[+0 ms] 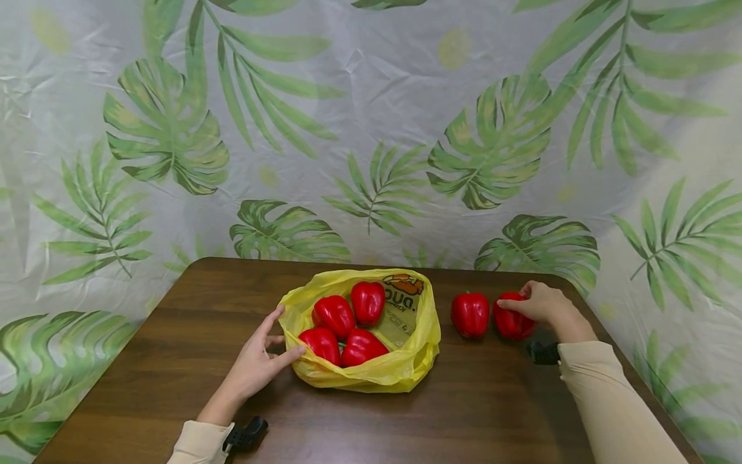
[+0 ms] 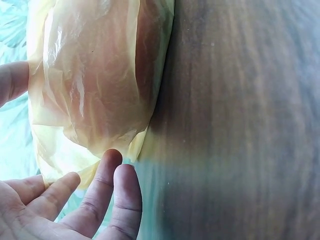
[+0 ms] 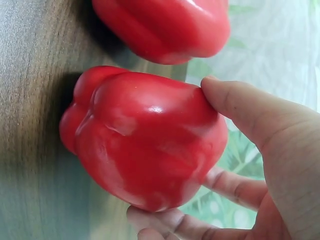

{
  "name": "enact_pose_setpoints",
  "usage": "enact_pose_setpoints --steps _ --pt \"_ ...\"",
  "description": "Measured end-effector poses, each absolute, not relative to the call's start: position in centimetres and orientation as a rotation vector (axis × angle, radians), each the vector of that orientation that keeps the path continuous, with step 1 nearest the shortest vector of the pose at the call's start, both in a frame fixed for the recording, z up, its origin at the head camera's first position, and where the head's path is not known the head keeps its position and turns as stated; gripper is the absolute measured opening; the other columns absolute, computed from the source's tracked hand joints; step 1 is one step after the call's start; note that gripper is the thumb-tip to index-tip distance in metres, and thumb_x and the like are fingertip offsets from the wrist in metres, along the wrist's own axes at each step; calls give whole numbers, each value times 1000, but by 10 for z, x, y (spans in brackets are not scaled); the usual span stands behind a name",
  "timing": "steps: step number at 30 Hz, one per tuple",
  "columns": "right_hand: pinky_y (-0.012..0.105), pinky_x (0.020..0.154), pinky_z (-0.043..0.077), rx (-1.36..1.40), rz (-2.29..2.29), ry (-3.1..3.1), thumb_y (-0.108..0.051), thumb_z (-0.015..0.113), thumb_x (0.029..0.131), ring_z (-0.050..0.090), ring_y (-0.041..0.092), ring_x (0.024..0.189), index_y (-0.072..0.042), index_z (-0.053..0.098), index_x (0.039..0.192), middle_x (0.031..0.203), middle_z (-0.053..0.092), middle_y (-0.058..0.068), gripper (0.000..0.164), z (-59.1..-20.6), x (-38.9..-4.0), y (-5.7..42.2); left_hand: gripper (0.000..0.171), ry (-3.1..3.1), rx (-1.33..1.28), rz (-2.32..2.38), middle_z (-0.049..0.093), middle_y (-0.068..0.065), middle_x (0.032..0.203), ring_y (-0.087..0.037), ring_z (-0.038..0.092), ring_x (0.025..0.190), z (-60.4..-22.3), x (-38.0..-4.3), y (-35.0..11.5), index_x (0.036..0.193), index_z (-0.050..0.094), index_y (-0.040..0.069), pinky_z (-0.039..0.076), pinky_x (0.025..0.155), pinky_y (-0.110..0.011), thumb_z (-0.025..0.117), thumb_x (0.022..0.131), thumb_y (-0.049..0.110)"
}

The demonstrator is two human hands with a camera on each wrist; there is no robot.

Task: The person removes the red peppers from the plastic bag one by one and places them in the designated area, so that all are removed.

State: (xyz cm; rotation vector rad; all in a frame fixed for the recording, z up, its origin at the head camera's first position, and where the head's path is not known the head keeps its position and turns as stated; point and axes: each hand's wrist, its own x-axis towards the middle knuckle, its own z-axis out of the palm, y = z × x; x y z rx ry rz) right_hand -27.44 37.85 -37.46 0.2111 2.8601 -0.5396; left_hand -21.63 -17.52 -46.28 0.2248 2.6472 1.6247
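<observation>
1. Four red peppers [image 1: 333, 316] sit in the yellow bag [image 1: 377, 380], near the table's [image 1: 348, 425] far edge.
2. The left hand [image 1: 255, 367] has spread fingers touching the bag's rim, maybe to keep it wide.
3. The right hand [image 1: 553, 309] grips another pepper [image 1: 513, 322] near the far right corner, likely from both sides for steadiness.

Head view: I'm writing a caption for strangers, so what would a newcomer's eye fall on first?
Probably the yellow plastic bag, open on the brown table, with four red peppers inside and the left hand touching its left side. Next come two more red peppers to its right, the farther pepper gripped by the right hand. Behind hangs a pale leaf-printed backdrop.
</observation>
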Motion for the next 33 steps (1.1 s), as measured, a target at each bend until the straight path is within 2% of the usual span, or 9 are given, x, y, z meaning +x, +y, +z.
enact_pose_setpoints --steps 14,20,27,33 --pt "34 67 51 211 -561 2867 -61 66 98 59 28 84 9 53 129 102 61 19 78 -379 -277 370 95 2655 229 1624 28 -17 175 -41 62 136 -463 -216 -174 170 28 16 57 91 -31 82 95 34" --pt "36 70 56 184 -579 2877 -62 64 100 62 32 88 12 51 134 114 64 28 82 -381 -278 371 95 2649 229 1631 28 -16 176 -40 62 136 -463 -216 -174 170 28 16 57 89 -28 83 95 34" --pt "35 66 57 168 -625 2866 -61 63 101 63 30 83 12 49 138 126 61 35 83 -380 -278 368 95 2648 227 1632 27 -16 176 -40 62 136 -463 -216 -174 170 28 17 57 88 -26 82 95 34" --pt "36 70 57 132 -621 2854 -58 65 101 64 33 92 10 51 139 130 61 36 79 -379 -278 364 95 2646 234 1641 27 -14 177 -40 62 136 -464 -216 -174 171 28 16 57 87 -25 83 95 32"
